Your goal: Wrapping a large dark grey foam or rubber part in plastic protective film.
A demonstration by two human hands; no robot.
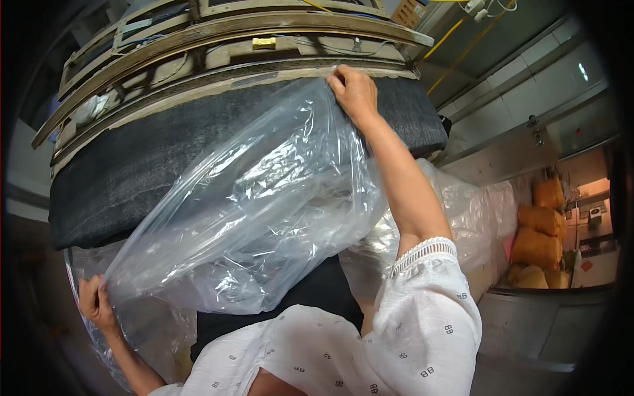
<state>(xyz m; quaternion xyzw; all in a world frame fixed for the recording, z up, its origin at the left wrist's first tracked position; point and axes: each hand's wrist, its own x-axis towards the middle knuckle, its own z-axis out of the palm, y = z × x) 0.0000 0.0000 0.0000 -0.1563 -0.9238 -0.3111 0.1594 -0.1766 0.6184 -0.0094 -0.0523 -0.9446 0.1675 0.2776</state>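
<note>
A large sheet of clear plastic film [264, 178] is stretched slantwise between my two hands. With closed fingers my right hand [353, 92] pinches its upper corner, over the far edge of a dark, cloth-covered work surface [152, 165]. Low on the left, my left hand [96, 300] is closed on the film's other end, beside the near edge of that surface. The film sags in shiny folds toward my lap and covers part of the dark cloth. Whether it is a single layer or a bag, I cannot tell.
Behind the dark surface runs a long machine frame with a wooden rail [264, 25] and a small yellow block [264, 43]. More crumpled clear plastic [462, 204] lies at the right. Stuffed orange sacks [536, 244] are stacked past a doorway. Yellow cables hang at the upper right.
</note>
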